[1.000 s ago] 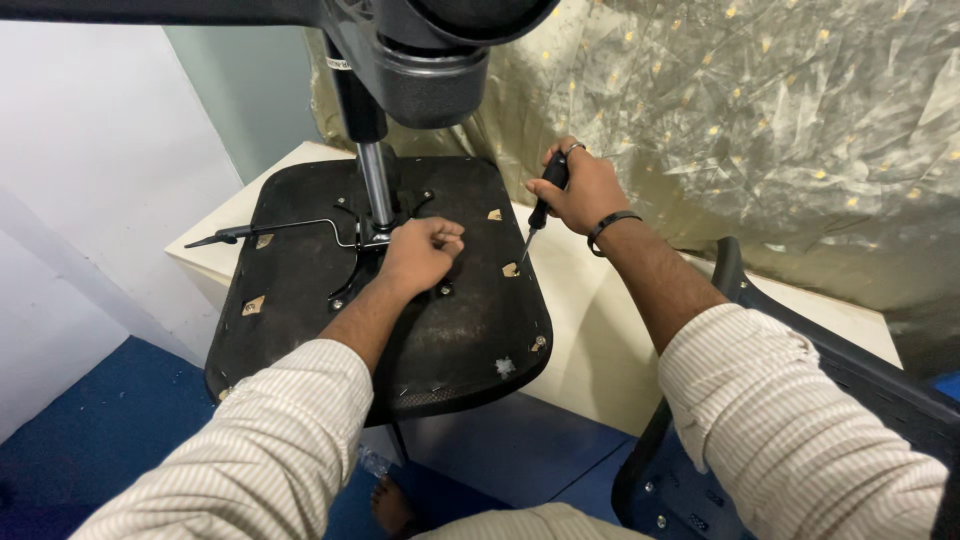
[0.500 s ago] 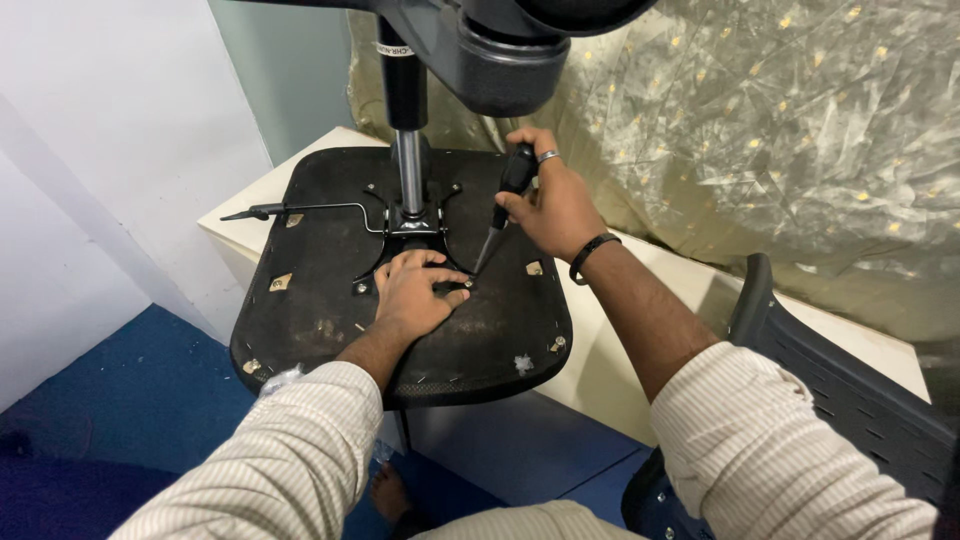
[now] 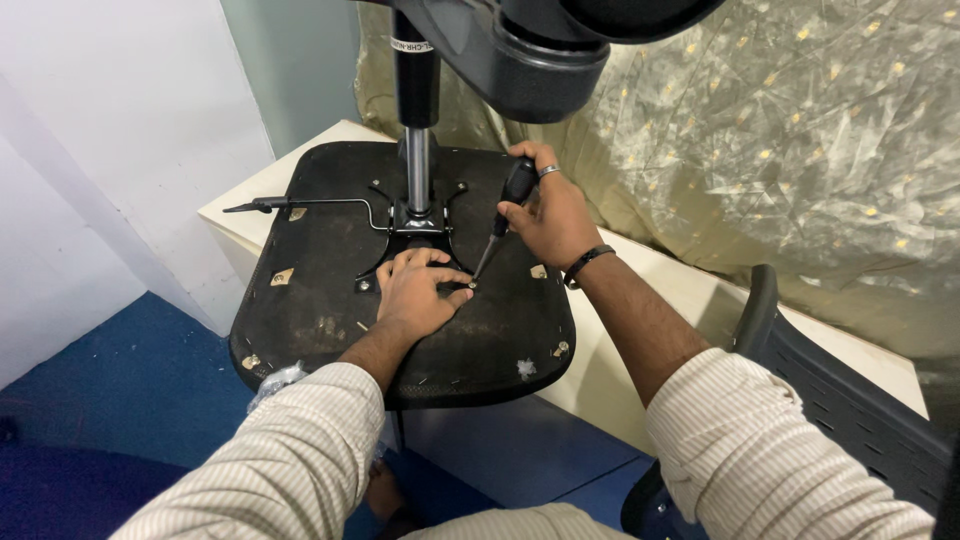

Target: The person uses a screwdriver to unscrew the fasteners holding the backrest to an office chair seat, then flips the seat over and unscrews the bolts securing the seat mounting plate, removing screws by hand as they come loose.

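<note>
— Looking down from the head view, what does each hand have?

— The right hand [image 3: 545,215] is wrapped tight round the black handle of a screwdriver [image 3: 503,218]. The shaft slants down and to the left out of the fist, and its tip meets a small screw [image 3: 471,286] on the underside of the chair seat [image 3: 320,290].

— And the other one?

— The left hand [image 3: 417,295] lies palm down on the seat, fingers loosely curled and closed on nothing. Its fingertips [image 3: 458,296] sit right at the screw, touching or just beside the screwdriver's tip; I cannot tell which.

— So where is the screw relative to the grip?

— Below and left of the right fist, at the far end of the shaft, well clear of the handle. It lies near one arm of the metal mounting plate [image 3: 412,225].

— How does the seat itself lie?

— Upside down on a cream table [image 3: 640,330], its front edge hanging past the table's edge toward the person. The gas column [image 3: 418,150] stands up from the plate at the middle, and the black chair base [image 3: 530,60] spreads above it. A thin lever [image 3: 310,203] runs left from the plate.

— Anything nearby?

— A crinkled gold-flecked sheet [image 3: 800,150] behind the table, blue floor [image 3: 120,400] below, and a dark chair back [image 3: 850,400] at the right.
</note>
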